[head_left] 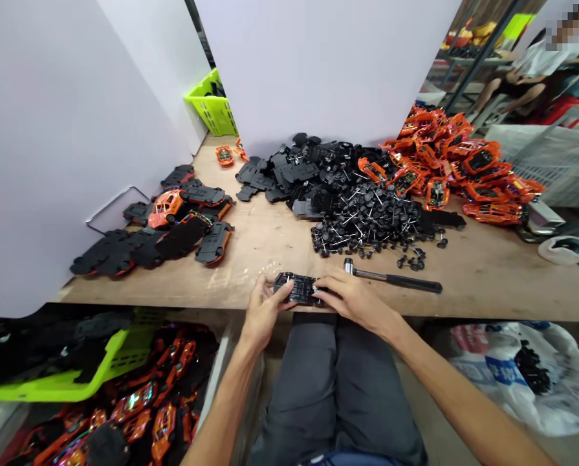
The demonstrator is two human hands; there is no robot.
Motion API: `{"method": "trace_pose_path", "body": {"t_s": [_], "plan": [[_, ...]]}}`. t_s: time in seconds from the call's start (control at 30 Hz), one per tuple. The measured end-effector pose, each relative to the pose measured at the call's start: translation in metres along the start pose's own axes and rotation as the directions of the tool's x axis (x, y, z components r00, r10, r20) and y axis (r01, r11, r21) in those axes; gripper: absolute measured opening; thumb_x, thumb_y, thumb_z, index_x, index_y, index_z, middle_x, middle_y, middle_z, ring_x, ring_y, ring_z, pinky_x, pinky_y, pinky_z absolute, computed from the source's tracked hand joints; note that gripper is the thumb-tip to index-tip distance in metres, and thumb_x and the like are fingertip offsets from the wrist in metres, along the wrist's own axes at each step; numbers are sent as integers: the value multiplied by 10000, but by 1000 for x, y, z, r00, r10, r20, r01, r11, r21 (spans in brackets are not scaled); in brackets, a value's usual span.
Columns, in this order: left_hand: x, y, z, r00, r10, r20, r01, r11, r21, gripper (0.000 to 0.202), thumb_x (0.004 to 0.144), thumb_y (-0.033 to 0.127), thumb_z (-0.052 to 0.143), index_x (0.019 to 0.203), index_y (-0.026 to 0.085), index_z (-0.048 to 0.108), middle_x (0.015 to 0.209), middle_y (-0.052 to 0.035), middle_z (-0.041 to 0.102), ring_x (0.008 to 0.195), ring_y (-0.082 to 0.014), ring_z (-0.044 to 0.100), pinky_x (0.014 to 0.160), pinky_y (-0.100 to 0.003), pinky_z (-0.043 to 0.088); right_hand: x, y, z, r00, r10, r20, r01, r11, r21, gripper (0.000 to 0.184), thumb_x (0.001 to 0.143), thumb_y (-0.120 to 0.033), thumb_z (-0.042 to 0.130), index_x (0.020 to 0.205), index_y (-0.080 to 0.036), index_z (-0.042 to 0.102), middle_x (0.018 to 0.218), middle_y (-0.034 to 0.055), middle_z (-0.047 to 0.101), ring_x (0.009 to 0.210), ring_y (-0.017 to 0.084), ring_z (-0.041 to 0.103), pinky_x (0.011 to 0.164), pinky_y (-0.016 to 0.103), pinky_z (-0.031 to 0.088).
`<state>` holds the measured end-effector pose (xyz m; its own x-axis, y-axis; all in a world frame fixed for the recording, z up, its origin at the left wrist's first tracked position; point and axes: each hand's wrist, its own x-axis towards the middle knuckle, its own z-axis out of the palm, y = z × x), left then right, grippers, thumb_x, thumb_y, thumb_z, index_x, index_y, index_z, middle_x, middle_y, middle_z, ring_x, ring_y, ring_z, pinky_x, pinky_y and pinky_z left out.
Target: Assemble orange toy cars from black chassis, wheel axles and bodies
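From the head view, the left hand [264,309] and right hand [347,301] grip opposite ends of a black toy-car chassis [296,288], fingers curled around it, just above the near edge of the tabletop [464,285]. Holding it level at both ends looks like the steadiest way to keep this small part from twisting. A small hammer [396,281] with a black handle lies just beside the right hand. Beyond it spreads a heap of wheels on metal axles [361,223], next to a pile of black chassis parts [289,171] and orange toy-car bodies [464,162]. Below the tabletop, a lime-green basket [114,362] holds black parts, and a white plastic bag [522,382] sits at the right.
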<state>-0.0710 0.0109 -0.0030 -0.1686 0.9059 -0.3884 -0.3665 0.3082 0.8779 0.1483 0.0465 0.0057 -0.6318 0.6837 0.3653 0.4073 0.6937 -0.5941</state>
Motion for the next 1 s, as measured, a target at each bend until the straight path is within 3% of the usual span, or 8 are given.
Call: {"method": "trace_pose_path", "body": {"t_s": [0.17,0.23,0.37,0.43,0.63,0.77,0.87,1.0], "plan": [[0,12,-2,996,-68,48,75,986,-152,412,682,275,918,912,176,591,963,1,696,877,-151,705,737,-278,638,-7,-13,-37,934,227,-275,-214,974,77,293,1051,-334,584,1317,-273,690,1244,82,731,1147,261,696,1034,441,570],[0,16,-1,997,-72,40,78,981,-180,373,700,261,903,922,175,615,979,0,703,875,-148,706,726,-265,633,-22,-6,-60,830,356,-428,-353,931,91,291,1035,-386,601,1282,-275,708,1169,76,753,1048,262,725,971,447,592],[-2,20,7,997,-71,9,72,981,-182,387,684,280,900,968,185,655,1034,-7,724,906,-162,722,740,-264,635,-76,42,-109,523,467,-713,-629,776,48,359,977,-570,623,1044,-229,713,904,67,749,784,236,715,782,392,590],[-2,20,13,998,-57,-39,52,990,-129,439,644,316,924,963,190,650,1045,-10,734,930,-179,732,761,-275,643,-106,71,-136,455,425,-782,-712,702,-33,418,980,-628,568,987,-222,669,829,60,718,721,228,686,705,360,564],[8,16,25,979,-2,-203,16,998,67,661,457,345,990,963,224,582,846,42,727,749,-182,754,625,-219,617,-144,145,-221,532,399,-747,-773,589,-236,385,1026,-531,455,960,-210,657,816,95,736,754,263,705,751,382,557],[9,20,28,981,-49,-189,69,992,102,669,473,362,975,995,216,583,850,6,759,725,-209,771,572,-221,606,-123,183,-262,670,451,-590,-702,641,-309,186,892,-332,645,989,-200,733,1094,144,781,1033,318,717,974,442,532],[9,21,28,972,-77,-224,105,987,117,668,493,355,961,1026,210,585,781,-3,764,637,-204,754,548,-228,601,-106,206,-280,722,480,-498,-667,674,-317,267,817,-227,692,1073,-184,754,1233,167,752,1193,341,670,1086,470,476],[10,20,29,966,-85,-244,113,988,105,565,571,308,924,1014,201,590,757,-6,766,606,-182,745,577,-215,613,-93,223,-281,751,537,-384,-650,706,-281,396,761,-230,753,1155,-189,750,1254,145,752,1168,330,690,1040,460,518]]}}
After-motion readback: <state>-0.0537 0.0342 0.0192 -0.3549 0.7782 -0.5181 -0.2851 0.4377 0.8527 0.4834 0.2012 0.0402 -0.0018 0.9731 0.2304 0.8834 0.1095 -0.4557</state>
